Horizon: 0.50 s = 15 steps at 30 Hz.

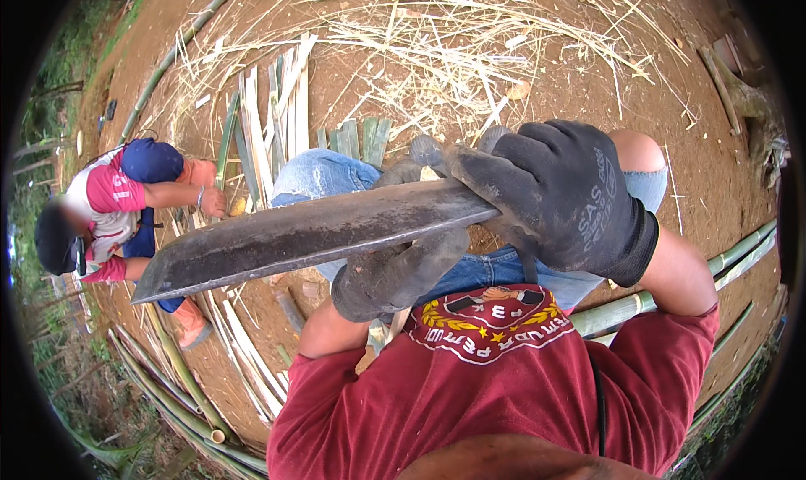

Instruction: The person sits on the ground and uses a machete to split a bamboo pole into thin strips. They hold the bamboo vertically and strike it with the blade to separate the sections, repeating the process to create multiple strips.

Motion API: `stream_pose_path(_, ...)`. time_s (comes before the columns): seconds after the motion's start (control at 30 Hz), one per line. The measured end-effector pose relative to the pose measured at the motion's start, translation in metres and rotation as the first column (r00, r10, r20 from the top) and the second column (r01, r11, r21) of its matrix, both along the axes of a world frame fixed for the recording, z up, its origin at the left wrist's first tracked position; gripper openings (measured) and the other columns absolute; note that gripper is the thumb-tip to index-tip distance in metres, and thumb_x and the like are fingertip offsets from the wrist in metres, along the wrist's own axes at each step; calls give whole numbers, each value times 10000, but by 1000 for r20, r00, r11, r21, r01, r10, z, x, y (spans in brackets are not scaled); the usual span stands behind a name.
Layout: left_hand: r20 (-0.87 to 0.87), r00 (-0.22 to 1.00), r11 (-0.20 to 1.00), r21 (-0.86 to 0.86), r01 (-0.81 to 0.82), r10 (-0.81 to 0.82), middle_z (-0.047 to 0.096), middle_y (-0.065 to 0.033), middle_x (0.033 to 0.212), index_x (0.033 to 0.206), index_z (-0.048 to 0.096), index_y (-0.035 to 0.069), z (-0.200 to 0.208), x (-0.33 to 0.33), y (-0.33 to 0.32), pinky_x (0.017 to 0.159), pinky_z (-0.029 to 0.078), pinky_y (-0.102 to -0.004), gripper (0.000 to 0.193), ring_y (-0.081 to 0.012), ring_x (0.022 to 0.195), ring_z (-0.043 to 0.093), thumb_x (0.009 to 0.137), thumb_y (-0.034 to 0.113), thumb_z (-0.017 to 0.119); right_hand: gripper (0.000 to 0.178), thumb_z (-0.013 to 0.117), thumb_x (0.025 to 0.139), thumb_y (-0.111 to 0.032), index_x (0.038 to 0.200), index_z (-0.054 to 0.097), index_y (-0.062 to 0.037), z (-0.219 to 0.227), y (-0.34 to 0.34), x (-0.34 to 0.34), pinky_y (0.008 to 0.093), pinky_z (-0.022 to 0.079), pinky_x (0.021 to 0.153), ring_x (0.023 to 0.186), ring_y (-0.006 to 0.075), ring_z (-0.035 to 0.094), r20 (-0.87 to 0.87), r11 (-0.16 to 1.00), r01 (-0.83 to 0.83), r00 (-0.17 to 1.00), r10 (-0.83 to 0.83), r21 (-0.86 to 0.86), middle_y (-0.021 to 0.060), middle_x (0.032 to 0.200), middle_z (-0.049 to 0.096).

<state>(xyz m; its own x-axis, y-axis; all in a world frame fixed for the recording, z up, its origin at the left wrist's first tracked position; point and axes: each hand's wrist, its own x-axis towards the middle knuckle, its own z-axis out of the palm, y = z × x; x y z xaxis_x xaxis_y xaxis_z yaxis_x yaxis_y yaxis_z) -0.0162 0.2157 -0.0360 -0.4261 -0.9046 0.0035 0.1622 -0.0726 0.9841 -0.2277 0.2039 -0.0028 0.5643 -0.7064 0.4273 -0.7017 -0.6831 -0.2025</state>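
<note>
Nearest to the camera is the person's dark red shirt (504, 388), and just above it the two gloved hands with a big knife. The right hand (558, 199), in a black glove, is clenched around the handle end of the machete (311, 232), whose long dark blade points to the left, almost level, above the knees in blue jeans (323, 174). The left hand (399, 270), in a grey dirty glove, is below the blade and closed around a pale strip of bamboo (378, 337), which is mostly hidden behind the hand and the shirt. I judge that the step in hand is splitting or shaving this strip; the next move probably needs the edge to be set carefully on the strip's end, with the left fingers kept away from it. Split bamboo slats (277, 115) lie on the brown ground (470, 102) ahead, green poles (730, 258) at the right. A second person (117, 207) crouches at the left. No containers are visible.
</note>
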Motion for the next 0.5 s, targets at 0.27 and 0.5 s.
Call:
stream_pose_path(0.27, -264, 963, 997, 47, 66, -51, 579, -27, 734, 949, 572, -14, 17, 17, -4, 527, 432, -200, 304, -60, 604, 537, 869, 231, 734, 330, 655, 820, -190, 1135, 625, -97, -87, -37, -62, 390, 530, 629, 750, 247, 673, -129, 977, 187, 977, -173, 107, 68, 877, 665)
stream_pose_path(0.5, -688, 716, 753, 532, 388, 117, 593, -36, 810, 1058, 557, -12, -20, 33, -36, 572, 481, -244, 391, -116, 617, 538, 937, 346, 658, 310, 702, 819, -258, 1075, 637, -97, -8, -12, -8, 340, 502, 558, 679, 203, 653, 145, 994, 108, 983, -112, 34, 44, 817, 643)
